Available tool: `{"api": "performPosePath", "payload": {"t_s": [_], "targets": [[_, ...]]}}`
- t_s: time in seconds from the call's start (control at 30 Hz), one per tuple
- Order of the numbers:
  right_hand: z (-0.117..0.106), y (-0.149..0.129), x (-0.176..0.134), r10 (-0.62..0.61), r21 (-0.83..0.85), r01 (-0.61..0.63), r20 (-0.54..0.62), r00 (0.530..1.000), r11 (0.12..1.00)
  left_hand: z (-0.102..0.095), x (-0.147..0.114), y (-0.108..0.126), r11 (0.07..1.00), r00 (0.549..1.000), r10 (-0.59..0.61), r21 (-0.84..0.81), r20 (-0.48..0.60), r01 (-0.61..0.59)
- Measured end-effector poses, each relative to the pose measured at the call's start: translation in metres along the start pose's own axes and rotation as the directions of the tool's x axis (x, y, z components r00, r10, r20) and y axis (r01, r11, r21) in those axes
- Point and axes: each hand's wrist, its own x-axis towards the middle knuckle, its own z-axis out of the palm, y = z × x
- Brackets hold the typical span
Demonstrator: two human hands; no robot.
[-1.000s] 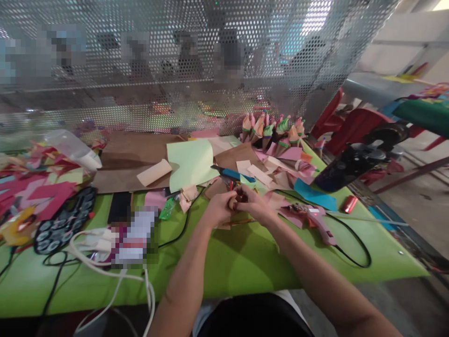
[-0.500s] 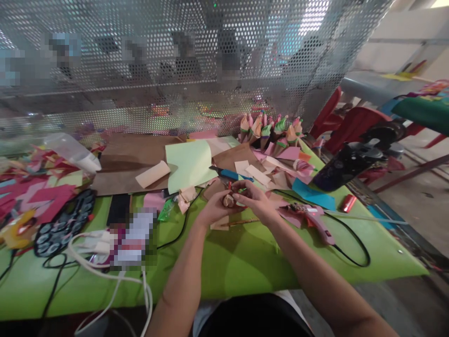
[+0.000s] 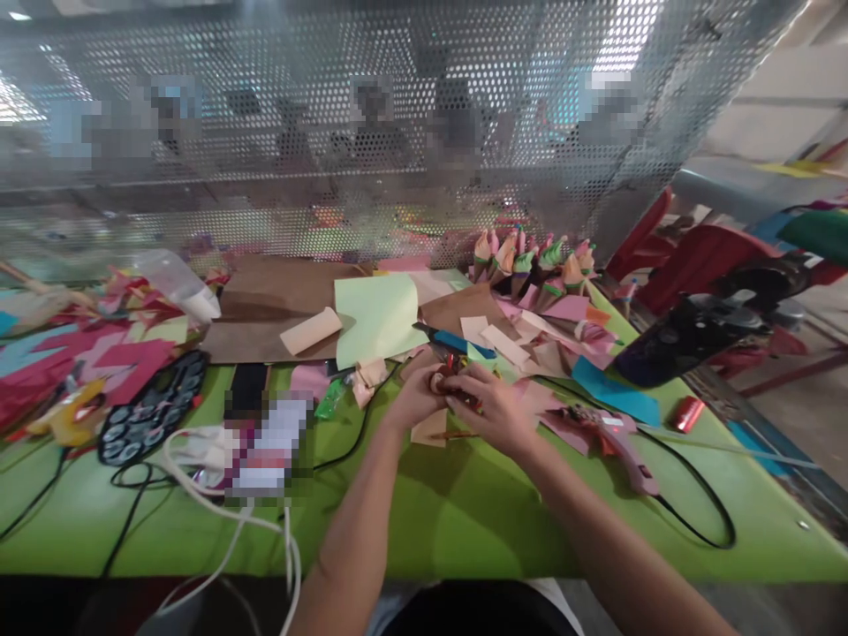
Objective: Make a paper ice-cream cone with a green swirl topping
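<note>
"Where's the small brown roll [image 3: 436, 382]?"
"Above the surface [image 3: 457, 521], left hand [image 3: 416, 397] grasping it, right hand [image 3: 495, 408] close against it, grip unclear!"
"Handling?"
"Likely light, crushable paper; hold its sides gently."

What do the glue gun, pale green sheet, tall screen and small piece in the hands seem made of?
Glue gun: likely hard plastic, from its smooth pink body with a soft sheen. Pale green sheet: probably paper, matte, with a curving right edge. Screen: seems metal, grey and shiny, dotted with holes. Small piece in the left hand: perhaps brown paper, too covered to tell.
</note>
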Motion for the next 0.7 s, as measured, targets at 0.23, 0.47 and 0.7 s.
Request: {"api": "performPosePath", "payload": {"t_s": [0.23, 0.47, 0.7], "targets": [[0.0024, -0.0010, -0.0013, -0.002, -0.060, 0.004, 0.042, 0.999, 0.998, -0.0016, 0.0002, -0.0007, 1.000, 1.000, 0.006, 0.027, -0.021, -0.005], [-0.0009, -0.0040, 0.0000, -0.011, 0.026, 0.012, -0.034, 0.999, 1.000, 0.0016, 0.0007, -0.0020, 0.994, 0.999, -0.027, -0.109, -0.040, 0.022], [0.0038, -0.0011, -0.0007, 0.020, -0.007, -0.020, 0.022, 1.000, 1.000, -0.0002, -0.0005, -0.0014, 0.992, 0.995, -0.081, -0.098, -0.066, 0.074]]}}
